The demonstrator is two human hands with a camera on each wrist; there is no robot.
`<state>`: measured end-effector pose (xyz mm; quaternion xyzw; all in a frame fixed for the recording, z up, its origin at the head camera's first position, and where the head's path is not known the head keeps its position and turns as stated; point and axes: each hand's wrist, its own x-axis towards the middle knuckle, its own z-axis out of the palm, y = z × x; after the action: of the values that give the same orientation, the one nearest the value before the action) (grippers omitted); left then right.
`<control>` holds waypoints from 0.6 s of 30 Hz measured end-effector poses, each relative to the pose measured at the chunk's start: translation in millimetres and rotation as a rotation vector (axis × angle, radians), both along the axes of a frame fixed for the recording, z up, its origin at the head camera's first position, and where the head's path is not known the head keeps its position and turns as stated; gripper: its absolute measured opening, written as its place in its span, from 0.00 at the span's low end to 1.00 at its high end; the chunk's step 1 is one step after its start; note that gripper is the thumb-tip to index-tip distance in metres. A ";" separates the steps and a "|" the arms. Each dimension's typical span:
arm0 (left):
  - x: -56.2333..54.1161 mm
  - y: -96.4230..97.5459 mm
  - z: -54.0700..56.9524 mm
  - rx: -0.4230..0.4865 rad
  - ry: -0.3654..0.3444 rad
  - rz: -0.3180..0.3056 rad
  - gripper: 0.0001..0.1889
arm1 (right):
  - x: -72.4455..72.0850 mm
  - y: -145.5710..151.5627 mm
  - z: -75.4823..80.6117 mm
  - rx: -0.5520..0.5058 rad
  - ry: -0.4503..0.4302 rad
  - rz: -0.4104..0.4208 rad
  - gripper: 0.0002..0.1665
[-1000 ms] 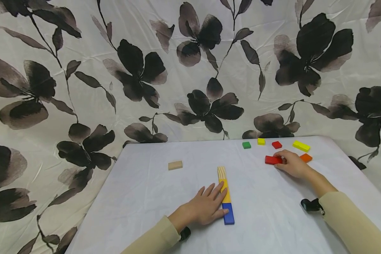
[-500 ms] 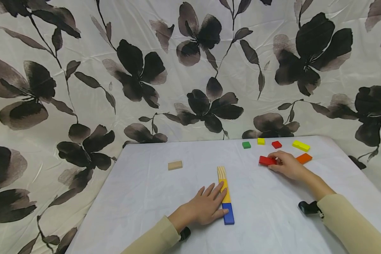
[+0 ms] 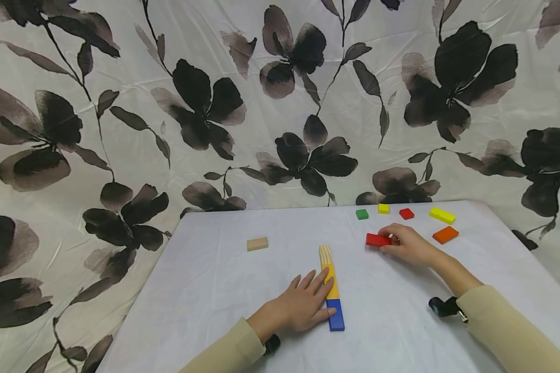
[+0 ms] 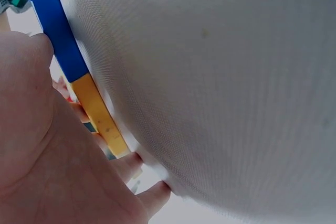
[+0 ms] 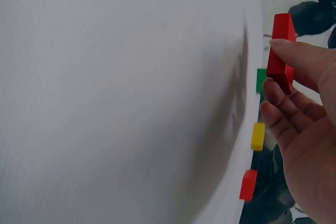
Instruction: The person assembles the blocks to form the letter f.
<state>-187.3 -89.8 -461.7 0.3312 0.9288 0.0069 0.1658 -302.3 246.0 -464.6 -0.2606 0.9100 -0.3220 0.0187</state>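
A red rectangular block [image 3: 376, 240] is pinched between the thumb and fingers of my right hand [image 3: 407, 244], over the right half of the table. The right wrist view shows the same red block [image 5: 281, 56] with the thumb on one side. My left hand [image 3: 297, 305] lies with fingers spread, its thumb and fingertips touching a straight row of blocks. That row has a blue block [image 3: 336, 316] nearest me, a yellow block [image 3: 332, 287] beyond it, and thin pale wooden strips [image 3: 325, 253] at the far end. In the left wrist view the blue block [image 4: 59, 32] meets the yellow block [image 4: 98, 113].
A plain wooden block [image 3: 257, 243] lies left of the row. Along the back right are a green block [image 3: 362, 214], a small yellow block [image 3: 383, 208], a small red block [image 3: 406, 213], a longer yellow block [image 3: 442, 215] and an orange block [image 3: 445, 234]. Floral cloth [image 3: 261, 119] hangs behind.
My right hand has carried the red block leftward, away from the orange block, which now shows fully. The left hand and the row have stayed put.
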 end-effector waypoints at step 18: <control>-2.0 0.8 -2.2 -0.010 0.003 0.005 0.40 | -3.9 -41.5 -0.9 0.024 -0.039 0.086 0.20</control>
<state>-189.2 -89.0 -463.9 0.3281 0.9299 0.0020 0.1660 -306.2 204.5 -465.5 -0.2930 0.9012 -0.3149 0.0533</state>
